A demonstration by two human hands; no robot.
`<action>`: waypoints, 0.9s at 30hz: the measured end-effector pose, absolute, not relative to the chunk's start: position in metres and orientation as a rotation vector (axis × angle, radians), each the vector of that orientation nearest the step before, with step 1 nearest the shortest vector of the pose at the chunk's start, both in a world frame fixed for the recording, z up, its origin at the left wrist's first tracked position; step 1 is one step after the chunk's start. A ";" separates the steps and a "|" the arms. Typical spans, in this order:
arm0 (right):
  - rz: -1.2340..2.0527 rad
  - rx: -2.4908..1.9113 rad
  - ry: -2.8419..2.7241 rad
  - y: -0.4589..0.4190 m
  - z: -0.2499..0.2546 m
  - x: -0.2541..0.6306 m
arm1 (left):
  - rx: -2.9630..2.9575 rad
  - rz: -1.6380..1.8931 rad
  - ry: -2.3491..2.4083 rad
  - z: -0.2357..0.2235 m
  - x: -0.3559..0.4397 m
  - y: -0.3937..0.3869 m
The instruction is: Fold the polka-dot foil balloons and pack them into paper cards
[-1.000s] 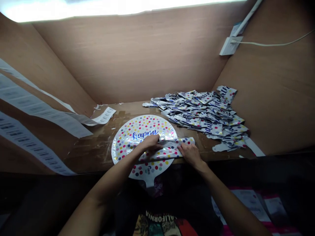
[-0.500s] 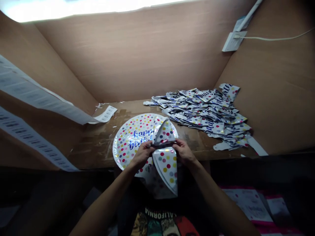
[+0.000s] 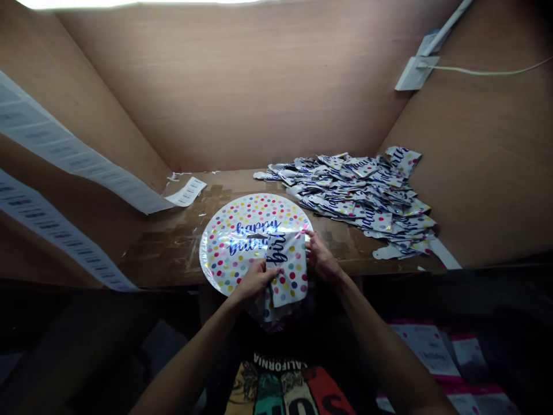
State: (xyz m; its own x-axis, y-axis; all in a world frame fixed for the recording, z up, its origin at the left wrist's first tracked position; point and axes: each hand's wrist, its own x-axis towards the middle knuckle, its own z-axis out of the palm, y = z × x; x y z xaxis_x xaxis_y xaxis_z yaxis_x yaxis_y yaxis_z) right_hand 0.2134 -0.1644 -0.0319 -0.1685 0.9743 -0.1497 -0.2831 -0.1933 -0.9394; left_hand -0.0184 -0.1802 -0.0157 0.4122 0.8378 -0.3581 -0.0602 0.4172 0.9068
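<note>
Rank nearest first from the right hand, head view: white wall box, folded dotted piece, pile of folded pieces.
1. Folded dotted piece: immediately left of the right hand.
2. Pile of folded pieces: farther back, toward the right.
3. White wall box: high, far right corner.

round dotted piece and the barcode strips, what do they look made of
Round dotted piece: probably foil or plastic film, glossy, going by its bright glints. Barcode strips: likely paper labels, fairly matte, since they drape without visible glare.
</note>
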 end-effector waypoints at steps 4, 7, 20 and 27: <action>1.836 -0.934 -1.005 -0.184 -0.035 0.210 | 1.016 0.777 0.943 -0.018 -0.023 -0.181; 1.709 -0.944 -0.968 -0.189 -0.035 0.211 | 1.063 0.742 0.887 -0.013 -0.038 -0.177; 1.574 -0.965 -1.588 -0.171 0.006 0.207 | 2.159 0.443 1.058 0.034 -0.011 -0.150; 0.360 -1.451 -1.401 -0.087 0.074 0.304 | 2.062 0.265 1.156 0.009 -0.068 -0.151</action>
State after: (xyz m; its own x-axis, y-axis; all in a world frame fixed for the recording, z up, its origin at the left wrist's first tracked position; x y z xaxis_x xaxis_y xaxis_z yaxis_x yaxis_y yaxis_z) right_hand 0.3035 -0.0865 0.0736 0.2725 0.8630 0.4255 0.5506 0.2228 -0.8045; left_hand -0.0679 -0.1507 0.0093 0.5720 0.8027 -0.1689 0.6485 -0.3164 0.6923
